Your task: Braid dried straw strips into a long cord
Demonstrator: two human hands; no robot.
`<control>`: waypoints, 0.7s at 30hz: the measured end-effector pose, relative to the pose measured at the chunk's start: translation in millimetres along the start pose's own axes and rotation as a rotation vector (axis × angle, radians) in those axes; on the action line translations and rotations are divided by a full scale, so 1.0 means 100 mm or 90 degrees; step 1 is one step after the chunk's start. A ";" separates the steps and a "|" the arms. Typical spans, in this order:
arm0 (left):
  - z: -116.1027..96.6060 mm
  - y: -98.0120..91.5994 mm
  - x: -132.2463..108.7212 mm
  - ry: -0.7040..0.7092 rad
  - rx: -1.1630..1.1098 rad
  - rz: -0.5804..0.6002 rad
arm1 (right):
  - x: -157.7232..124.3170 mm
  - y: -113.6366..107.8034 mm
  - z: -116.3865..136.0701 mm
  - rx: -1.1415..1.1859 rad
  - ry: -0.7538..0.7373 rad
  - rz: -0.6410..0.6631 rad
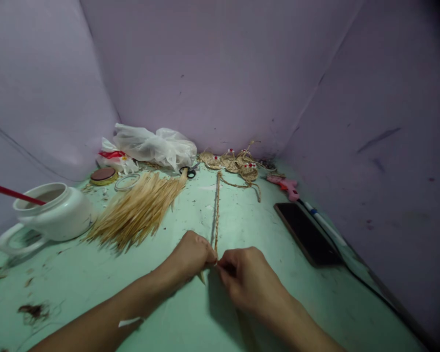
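Green bench (77, 288), boxed in by lilac walls (223, 73) at the back and on both sides; the right wall runs close along the bench edge. Near middle is bare, apart from scraps at far left. That is the widest free strip.

Left side is crowded by a white pot (58, 215) with a red-handled utensil (14, 194) in it, and by a fanned straw bundle (137, 211). On the right are a dark phone (306, 233), a pen (324, 222), a black cable (366, 286) and a pink glue gun (284, 185). Along the back wall: plastic bag (154, 145), scissors (188, 171), woven straw pieces (238, 164).

Braided straw cord (217, 210) lies on the bench in the lane between straw bundle and phone. Its near end sits right between the hands. Left hand (192, 255) and right hand (247, 278) meet there, fingers curled, each pinching that end; knuckles almost touching. A loose straw tip pokes out below the left hand.

Long axis runs straight away from the person, nearly in line with the view. Far end points at the woven pieces by the back wall. The cord is stretched straight, flat or nearly so on the bench.
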State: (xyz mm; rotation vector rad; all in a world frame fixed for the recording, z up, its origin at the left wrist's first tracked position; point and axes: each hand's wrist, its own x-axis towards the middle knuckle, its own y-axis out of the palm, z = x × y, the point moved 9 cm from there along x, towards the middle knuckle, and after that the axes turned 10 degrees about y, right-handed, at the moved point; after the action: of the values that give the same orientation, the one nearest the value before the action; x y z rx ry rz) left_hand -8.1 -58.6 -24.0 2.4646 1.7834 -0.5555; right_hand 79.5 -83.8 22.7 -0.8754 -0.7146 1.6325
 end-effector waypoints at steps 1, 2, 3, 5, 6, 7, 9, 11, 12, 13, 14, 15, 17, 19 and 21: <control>-0.01 0.00 -0.02 -0.006 -0.025 -0.009 | -0.02 0.01 0.04 -0.023 -0.019 -0.009; -0.02 0.01 -0.04 -0.009 -0.053 -0.013 | -0.04 0.03 0.08 -0.044 -0.036 -0.016; -0.03 0.03 -0.05 -0.006 -0.076 -0.012 | -0.06 0.06 0.11 -0.064 -0.050 -0.019; -0.05 0.05 -0.05 0.022 -0.089 -0.005 | -0.09 0.13 0.15 -0.094 -0.073 -0.013; -0.06 0.05 -0.04 0.044 -0.080 -0.003 | -0.11 0.16 0.17 -0.106 -0.082 -0.009; -0.07 0.04 -0.03 0.067 -0.064 -0.002 | -0.12 0.18 0.18 -0.113 -0.092 -0.010; -0.07 0.03 -0.01 0.102 -0.030 -0.001 | -0.14 0.17 0.20 -0.098 -0.112 -0.004; -0.05 0.02 0.00 0.122 0.003 0.013 | -0.12 0.10 0.18 -0.012 -0.124 0.028; -0.05 0.03 0.00 0.137 0.031 0.023 | -0.06 0.01 0.13 0.057 -0.112 0.036; -0.04 0.03 -0.01 0.153 0.069 0.032 | 0.05 -0.10 0.05 0.137 -0.088 0.035; -0.04 0.03 -0.02 0.171 0.113 0.038 | 0.20 -0.27 -0.08 0.218 -0.035 -0.003; -0.05 0.03 -0.02 0.190 0.162 0.039 | 0.38 -0.46 -0.24 0.286 0.032 -0.076; -0.10 0.02 -0.04 0.236 0.247 0.034 | 0.84 -0.71 -0.48 0.352 0.139 -0.135; -0.16 0.04 -0.04 0.277 0.307 0.041 | 1.36 -0.83 -0.58 0.307 0.200 -0.155; -0.18 0.06 -0.01 0.277 0.343 0.071 | 1.87 -0.89 -0.53 0.146 0.213 -0.177</control>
State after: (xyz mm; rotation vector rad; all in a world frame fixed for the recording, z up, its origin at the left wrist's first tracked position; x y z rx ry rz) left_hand 1.6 -56.8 -7.6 3.2425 1.7922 -0.5897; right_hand 147.0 118.4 32.7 -0.8165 -0.3866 1.2519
